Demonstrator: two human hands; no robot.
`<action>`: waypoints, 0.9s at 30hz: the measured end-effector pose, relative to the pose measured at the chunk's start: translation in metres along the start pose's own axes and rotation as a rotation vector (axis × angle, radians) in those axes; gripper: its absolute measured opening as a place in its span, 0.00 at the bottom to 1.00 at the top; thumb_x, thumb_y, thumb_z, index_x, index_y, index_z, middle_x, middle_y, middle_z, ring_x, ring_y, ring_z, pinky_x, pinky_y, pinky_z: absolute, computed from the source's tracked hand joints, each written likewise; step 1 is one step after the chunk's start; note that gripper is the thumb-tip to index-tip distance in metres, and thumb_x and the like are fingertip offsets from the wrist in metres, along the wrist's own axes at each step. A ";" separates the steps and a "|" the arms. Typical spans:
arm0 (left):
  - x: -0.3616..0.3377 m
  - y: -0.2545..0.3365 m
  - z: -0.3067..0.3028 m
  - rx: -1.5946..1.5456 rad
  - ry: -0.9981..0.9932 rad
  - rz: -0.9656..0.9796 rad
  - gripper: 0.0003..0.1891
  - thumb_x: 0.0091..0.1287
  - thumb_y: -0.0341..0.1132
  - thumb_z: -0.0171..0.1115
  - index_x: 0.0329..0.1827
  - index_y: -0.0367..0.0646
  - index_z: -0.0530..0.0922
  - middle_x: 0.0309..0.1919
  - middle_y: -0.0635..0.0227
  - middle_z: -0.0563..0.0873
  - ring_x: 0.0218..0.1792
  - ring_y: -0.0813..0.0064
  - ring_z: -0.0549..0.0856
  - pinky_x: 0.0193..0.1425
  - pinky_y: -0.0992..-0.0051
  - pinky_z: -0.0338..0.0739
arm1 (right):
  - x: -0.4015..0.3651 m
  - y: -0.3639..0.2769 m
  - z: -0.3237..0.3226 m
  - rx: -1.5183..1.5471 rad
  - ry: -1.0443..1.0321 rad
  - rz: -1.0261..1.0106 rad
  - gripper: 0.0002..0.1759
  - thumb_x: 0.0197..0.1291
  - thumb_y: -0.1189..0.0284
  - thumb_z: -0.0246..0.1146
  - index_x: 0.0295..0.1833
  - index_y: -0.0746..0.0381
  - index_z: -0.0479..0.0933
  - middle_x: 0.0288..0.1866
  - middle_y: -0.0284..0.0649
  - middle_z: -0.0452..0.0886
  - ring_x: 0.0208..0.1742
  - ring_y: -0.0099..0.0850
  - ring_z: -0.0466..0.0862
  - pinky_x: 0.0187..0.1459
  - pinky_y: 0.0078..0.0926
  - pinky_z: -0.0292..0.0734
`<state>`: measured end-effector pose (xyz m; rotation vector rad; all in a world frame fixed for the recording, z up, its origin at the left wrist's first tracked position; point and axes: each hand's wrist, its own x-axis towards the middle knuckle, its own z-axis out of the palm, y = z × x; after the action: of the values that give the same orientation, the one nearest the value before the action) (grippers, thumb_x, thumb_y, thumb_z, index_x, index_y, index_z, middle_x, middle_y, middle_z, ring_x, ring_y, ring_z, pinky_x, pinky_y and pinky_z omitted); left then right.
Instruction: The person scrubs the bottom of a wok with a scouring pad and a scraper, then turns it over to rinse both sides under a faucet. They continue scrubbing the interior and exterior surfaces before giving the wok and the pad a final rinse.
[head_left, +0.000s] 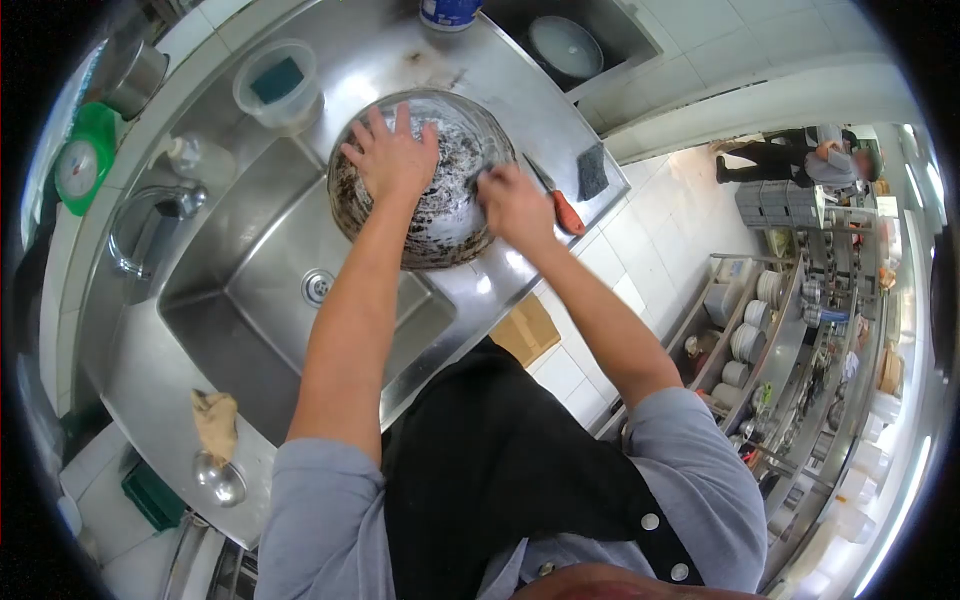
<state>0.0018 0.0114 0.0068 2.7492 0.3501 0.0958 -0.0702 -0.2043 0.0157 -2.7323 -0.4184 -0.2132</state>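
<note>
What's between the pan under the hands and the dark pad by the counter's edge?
An orange-handled tool lies between the pan and dark pad; head view.

Round metal pan in silver-grey, blotched brown-black with whitish streaks, orange-red tool handle, dark grey rectangular scouring pad, dark teal sponge, translucent round plastic tub, bright green scale, white dial, tan cloth, black apron, grey-blue sleeves
</note>
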 end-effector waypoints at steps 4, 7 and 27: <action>-0.003 0.002 -0.003 -0.009 -0.011 -0.005 0.37 0.86 0.64 0.53 0.93 0.58 0.73 0.93 0.47 0.67 0.92 0.34 0.62 0.94 0.28 0.50 | -0.011 -0.012 0.013 -0.072 0.098 -0.008 0.15 0.67 0.69 0.77 0.58 0.52 0.94 0.60 0.38 0.90 0.54 0.45 0.93 0.52 0.44 0.92; -0.001 0.001 0.002 0.001 0.005 -0.007 0.37 0.86 0.64 0.54 0.93 0.59 0.74 0.93 0.47 0.67 0.93 0.34 0.62 0.94 0.28 0.50 | -0.038 -0.014 0.002 0.038 0.080 -0.211 0.20 0.65 0.71 0.74 0.63 0.52 0.92 0.62 0.36 0.90 0.53 0.46 0.91 0.50 0.45 0.91; -0.003 0.000 0.008 -0.001 0.033 -0.026 0.38 0.83 0.64 0.58 0.92 0.59 0.75 0.93 0.50 0.68 0.93 0.38 0.62 0.95 0.31 0.49 | 0.041 0.036 0.007 0.199 0.159 -0.138 0.16 0.66 0.72 0.78 0.59 0.55 0.94 0.59 0.38 0.93 0.53 0.44 0.94 0.53 0.41 0.92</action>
<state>-0.0004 0.0078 -0.0004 2.7436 0.3938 0.1352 -0.0198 -0.2234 0.0058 -2.4730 -0.5527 -0.4001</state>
